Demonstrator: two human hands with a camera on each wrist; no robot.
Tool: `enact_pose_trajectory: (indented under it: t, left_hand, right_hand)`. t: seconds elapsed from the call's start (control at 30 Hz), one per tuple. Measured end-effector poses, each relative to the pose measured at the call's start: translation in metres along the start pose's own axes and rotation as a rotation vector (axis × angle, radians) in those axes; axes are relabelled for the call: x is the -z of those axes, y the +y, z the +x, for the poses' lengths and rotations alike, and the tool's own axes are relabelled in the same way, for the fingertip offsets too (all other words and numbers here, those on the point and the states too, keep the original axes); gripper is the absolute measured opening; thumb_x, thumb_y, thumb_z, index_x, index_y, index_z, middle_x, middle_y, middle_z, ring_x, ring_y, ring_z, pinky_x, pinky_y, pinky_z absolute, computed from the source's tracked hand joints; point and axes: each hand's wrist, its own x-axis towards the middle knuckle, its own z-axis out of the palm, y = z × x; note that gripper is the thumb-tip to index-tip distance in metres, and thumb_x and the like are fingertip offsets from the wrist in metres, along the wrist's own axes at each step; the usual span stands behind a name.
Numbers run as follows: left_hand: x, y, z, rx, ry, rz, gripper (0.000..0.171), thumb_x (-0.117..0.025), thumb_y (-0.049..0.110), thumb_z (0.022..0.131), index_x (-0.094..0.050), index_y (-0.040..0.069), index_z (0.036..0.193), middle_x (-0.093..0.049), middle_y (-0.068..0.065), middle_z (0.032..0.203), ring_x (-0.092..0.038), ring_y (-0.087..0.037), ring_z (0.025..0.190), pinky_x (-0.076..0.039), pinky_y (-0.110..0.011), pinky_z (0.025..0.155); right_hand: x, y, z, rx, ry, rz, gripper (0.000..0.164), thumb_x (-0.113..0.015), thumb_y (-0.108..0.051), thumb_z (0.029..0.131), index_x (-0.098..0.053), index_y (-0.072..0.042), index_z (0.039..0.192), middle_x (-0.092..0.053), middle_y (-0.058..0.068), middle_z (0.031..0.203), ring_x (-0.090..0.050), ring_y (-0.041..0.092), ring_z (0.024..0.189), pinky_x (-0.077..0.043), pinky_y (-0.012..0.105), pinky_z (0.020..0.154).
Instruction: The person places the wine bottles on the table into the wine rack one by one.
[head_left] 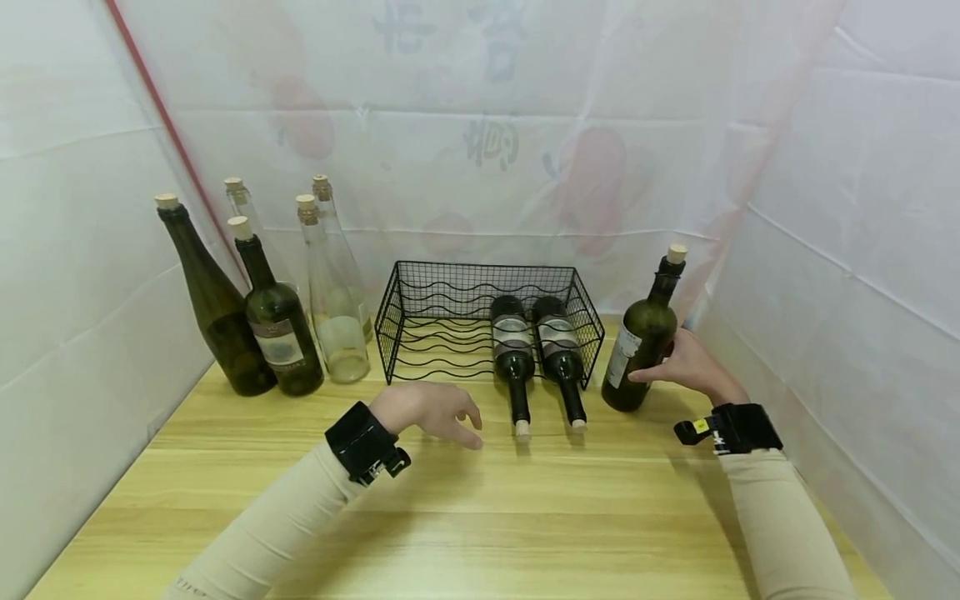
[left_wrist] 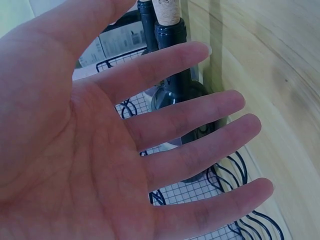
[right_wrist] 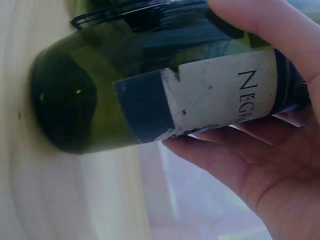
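At the right of the head view my right hand [head_left: 693, 364] grips a green wine bottle [head_left: 651, 321] around its body, the thumb across the front and the fingers behind. A cork closes its neck, and a worn pale label shows in the right wrist view. Whether its base touches the table, I cannot tell. My left hand [head_left: 431, 410] hovers in front of a black wire rack [head_left: 442, 344], holding nothing; the left wrist view shows its fingers spread. Two dark corked wine bottles, one left [head_left: 514, 358] and one right [head_left: 559, 354], lie in the rack's right part, necks toward me.
At the back left stand several corked bottles: a tall dark green bottle [head_left: 217, 321], a shorter labelled one [head_left: 281, 325] and clear glass ones [head_left: 341, 333]. White printed sheets [head_left: 465, 100] wall the wooden table [head_left: 495, 533] at the back and sides.
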Motion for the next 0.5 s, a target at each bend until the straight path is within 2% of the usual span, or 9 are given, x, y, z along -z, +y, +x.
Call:
enact_pose_trajectory:
  t: [0.13,0.37,0.5]
  left_hand:
    - [0.0,-0.001,0.0,-0.002,0.005,-0.001,0.047,-0.066,0.049,0.098,-0.069,0.019,0.135,-0.065,-0.007,0.142,-0.062,-0.023,0.131,-0.049,-0.043,0.113]
    - [0.001,-0.004,0.0,-0.015,0.007,-0.004,0.048,-0.067,0.048,0.098,-0.068,0.018,0.136,-0.066,-0.007,0.142,-0.062,-0.024,0.131,-0.049,-0.043,0.113]
    - [0.002,-0.005,-0.002,-0.014,0.017,-0.009,0.049,-0.067,0.047,0.098,-0.067,0.018,0.137,-0.065,-0.006,0.142,-0.061,-0.025,0.132,-0.049,-0.043,0.112]
  right_hand:
    - [0.002,-0.006,-0.002,0.041,-0.004,-0.026,0.087,-0.097,-0.032,0.07,-0.054,-0.009,0.142,-0.066,0.019,0.132,-0.065,0.04,0.118,-0.056,0.047,0.093]
    - [0.004,-0.021,-0.008,0.127,-0.016,-0.096,0.081,-0.101,-0.035,0.062,-0.065,-0.013,0.131,-0.071,0.012,0.125,-0.064,0.035,0.118,-0.053,0.056,0.098]
    - [0.003,-0.036,-0.011,0.204,0.011,-0.178,0.079,-0.102,-0.041,0.057,-0.068,-0.019,0.125,-0.075,0.004,0.115,-0.068,0.024,0.105,-0.056,0.047,0.09]
